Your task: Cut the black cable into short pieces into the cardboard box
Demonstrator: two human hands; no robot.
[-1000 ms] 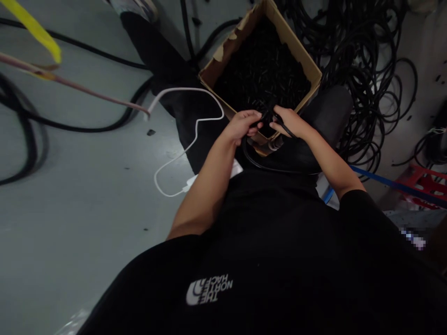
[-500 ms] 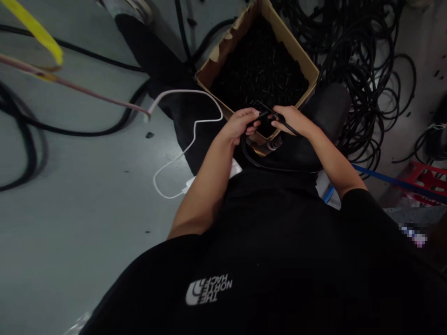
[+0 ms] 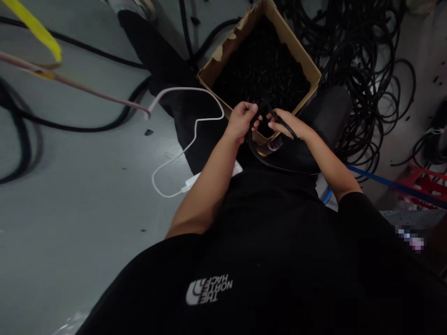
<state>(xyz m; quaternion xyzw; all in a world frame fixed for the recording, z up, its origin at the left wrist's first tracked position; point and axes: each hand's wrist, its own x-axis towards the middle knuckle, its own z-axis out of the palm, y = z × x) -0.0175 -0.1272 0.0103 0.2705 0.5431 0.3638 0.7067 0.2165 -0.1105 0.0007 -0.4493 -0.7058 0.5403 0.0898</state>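
Over the near corner of a cardboard box [image 3: 306, 51] my two hands are close together. My left hand [image 3: 242, 122] is closed on a black cable [image 3: 260, 158], which loops down from it across my lap. My right hand [image 3: 287, 124] has its fingers wrapped round another stretch of black cable beside it. Between the hands the cable arches over, dark against the box. Many small black pieces [image 3: 261, 60] fill the box. What lies right at the fingertips is too dark to make out.
A big tangle of black cable [image 3: 363, 83] lies on the floor at the right, near a red plastic object [image 3: 419, 184]. A white cord [image 3: 195, 135] runs to a white device [image 3: 192, 180] by my left forearm. A yellow strip [image 3: 38, 32] hangs at upper left.
My left hand has turned and moved slightly up, and the cable between the hands now bends into an arch. My right hand has stayed nearly in place, still on the cable.
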